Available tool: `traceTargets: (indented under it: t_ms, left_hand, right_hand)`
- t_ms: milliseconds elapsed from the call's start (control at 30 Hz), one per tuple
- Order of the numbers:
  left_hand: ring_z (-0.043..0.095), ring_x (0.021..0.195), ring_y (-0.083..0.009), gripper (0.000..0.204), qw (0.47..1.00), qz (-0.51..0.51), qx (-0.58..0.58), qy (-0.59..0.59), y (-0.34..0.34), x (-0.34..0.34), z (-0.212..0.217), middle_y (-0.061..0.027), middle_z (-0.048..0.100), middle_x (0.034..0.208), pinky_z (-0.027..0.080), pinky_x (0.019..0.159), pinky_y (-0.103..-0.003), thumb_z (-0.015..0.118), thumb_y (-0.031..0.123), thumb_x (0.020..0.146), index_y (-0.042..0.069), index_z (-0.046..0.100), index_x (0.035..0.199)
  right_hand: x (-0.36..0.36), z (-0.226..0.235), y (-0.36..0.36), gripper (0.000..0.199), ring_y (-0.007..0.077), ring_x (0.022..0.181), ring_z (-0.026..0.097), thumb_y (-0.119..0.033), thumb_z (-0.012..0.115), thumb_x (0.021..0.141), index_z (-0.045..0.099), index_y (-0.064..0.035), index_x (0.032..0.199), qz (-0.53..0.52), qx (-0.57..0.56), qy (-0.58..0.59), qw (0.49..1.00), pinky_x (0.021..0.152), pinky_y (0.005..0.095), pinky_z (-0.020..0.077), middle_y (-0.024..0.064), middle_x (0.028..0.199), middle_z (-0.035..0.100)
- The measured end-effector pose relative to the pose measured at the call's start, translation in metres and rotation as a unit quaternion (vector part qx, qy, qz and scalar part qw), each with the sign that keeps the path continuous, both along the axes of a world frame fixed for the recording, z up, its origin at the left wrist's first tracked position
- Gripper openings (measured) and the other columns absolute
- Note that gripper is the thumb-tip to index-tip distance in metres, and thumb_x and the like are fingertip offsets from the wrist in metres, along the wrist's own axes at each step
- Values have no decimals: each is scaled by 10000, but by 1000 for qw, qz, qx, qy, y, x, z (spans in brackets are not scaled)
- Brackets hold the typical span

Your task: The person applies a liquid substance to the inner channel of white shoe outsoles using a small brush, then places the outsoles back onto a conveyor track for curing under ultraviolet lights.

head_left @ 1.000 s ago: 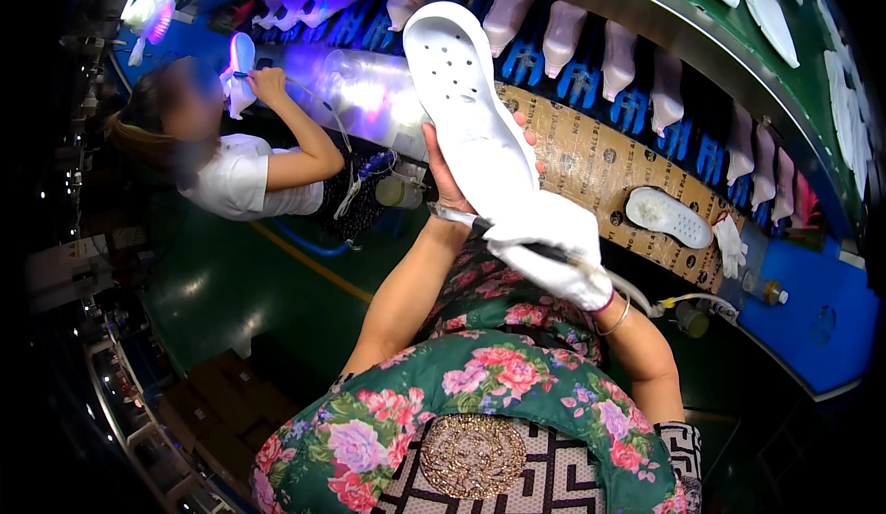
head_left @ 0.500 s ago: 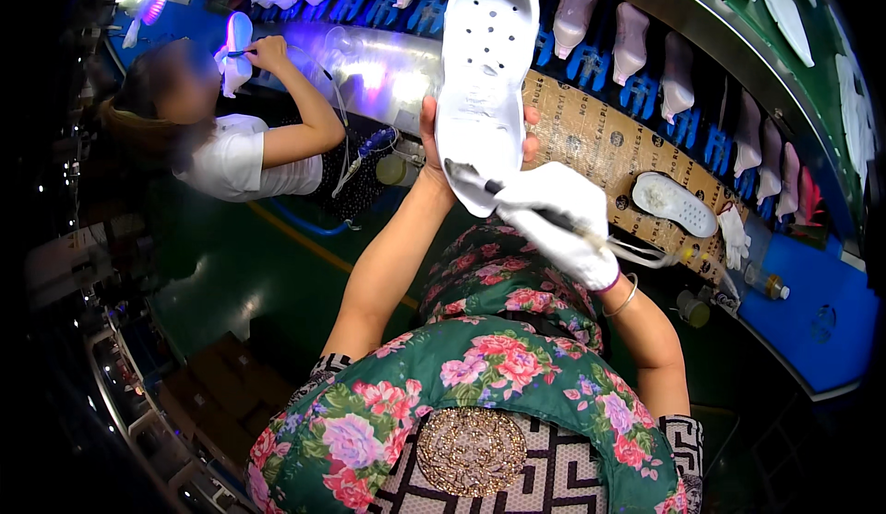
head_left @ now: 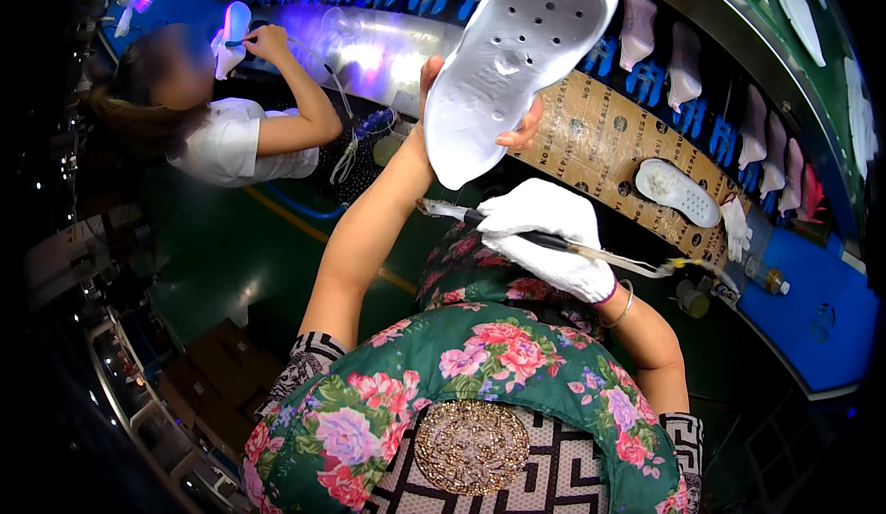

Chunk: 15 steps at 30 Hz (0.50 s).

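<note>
My bare left hand (head_left: 523, 130) holds up a white shoe sole (head_left: 498, 76) from beneath, its fingers curled round both edges. The sole's hollow inner side faces me, with several small holes in its wide end. It is tilted, the narrow end pointing toward me. My right hand (head_left: 554, 237), in a white knit glove, is closed round a dark-handled brush (head_left: 451, 211) with a pale, flexible tube (head_left: 637, 265) running from its rear. The brush tip lies just below the sole's narrow end, apart from it.
A second sole (head_left: 678, 193) and a loose white glove (head_left: 736, 226) lie along a brown printed sheet (head_left: 591, 136). A small bottle (head_left: 768, 278) stands by the blue surface (head_left: 817, 316). Pale shoe forms (head_left: 684, 66) line a curved rack. At left a co-worker (head_left: 245, 136) handles another sole.
My left hand has tilted the sole, its wide end swinging right. My right hand has drawn the brush down and left, off the sole's narrow end.
</note>
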<state>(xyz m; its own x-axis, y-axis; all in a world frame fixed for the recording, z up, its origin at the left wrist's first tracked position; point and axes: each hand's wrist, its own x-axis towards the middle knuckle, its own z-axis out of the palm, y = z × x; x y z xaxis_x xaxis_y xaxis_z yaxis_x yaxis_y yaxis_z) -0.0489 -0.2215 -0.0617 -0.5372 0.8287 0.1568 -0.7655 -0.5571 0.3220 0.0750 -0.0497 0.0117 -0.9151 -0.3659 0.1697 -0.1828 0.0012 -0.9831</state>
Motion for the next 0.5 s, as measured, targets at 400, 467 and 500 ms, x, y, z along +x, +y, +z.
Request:
traceTargets:
  t_ms: [400,467,500]
  left_hand:
    - [509,697,-277,998,990,-64,-85,-89,5,-1,15,-271,553,1015,391,567,-337,633,743,710,13,469,1370]
    - [504,743,-294,962,990,-68,-71,-105,7,1,14,-256,540,1102,398,560,-339,650,716,709,52,474,1383]
    - [504,743,-294,962,989,-68,-73,-106,6,3,16,-256,540,1102,398,560,-339,650,716,709,52,474,1383]
  right_hand:
    - [5,-17,-4,281,236,857,683,-34,783,735,744,-117,1001,-31,74,170,982,753,351,530,72,1004,732]
    - [3,-12,1,244,229,858,687,-42,784,747,752,-112,978,-25,36,102,994,760,342,534,69,993,734]
    - [2,-8,3,207,223,860,690,-51,785,759,759,-107,956,-20,0,35,999,767,332,538,65,982,736]
